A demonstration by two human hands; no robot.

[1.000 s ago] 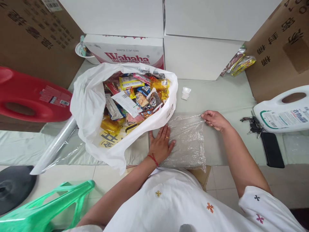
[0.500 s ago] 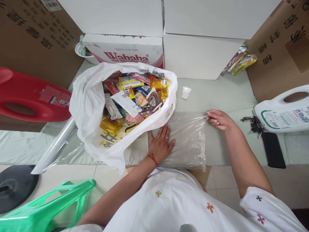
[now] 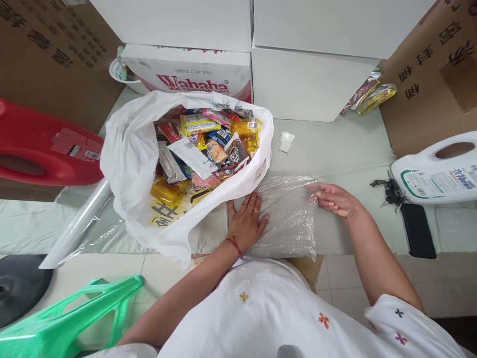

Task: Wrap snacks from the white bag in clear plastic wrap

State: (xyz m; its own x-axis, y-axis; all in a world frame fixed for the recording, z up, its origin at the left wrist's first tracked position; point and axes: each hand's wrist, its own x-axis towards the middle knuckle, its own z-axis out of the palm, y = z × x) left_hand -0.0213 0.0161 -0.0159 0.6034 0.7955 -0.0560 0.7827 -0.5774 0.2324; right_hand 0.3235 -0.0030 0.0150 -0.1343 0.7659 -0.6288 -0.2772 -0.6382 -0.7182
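Note:
A clear plastic film [image 3: 286, 219] lies wrinkled on the pale cloth-covered surface in front of me. My left hand [image 3: 246, 219] rests flat on its left part, fingers spread, beside the front edge of a white plastic bag [image 3: 130, 144]. At the film's right edge is my right hand [image 3: 331, 199], its index finger stretched out over the film and the other fingers loosely bent. The wide-mouthed bag holds many wrapped snacks [image 3: 197, 156], among them yellow, blue and white packets.
White boxes [image 3: 313, 84] stand along the back. A red jug [image 3: 48, 144] is at left, near a roll of clear film [image 3: 78, 223]. On the right are a white detergent bottle [image 3: 436, 169], keys [image 3: 395, 191] and a black phone [image 3: 418, 231]. A green stool [image 3: 74, 318] stands below.
My right hand has gone from pinching the film's stretched far right corner to lying lower with its fingers extended. The film has slackened there. My left hand stays flat in place.

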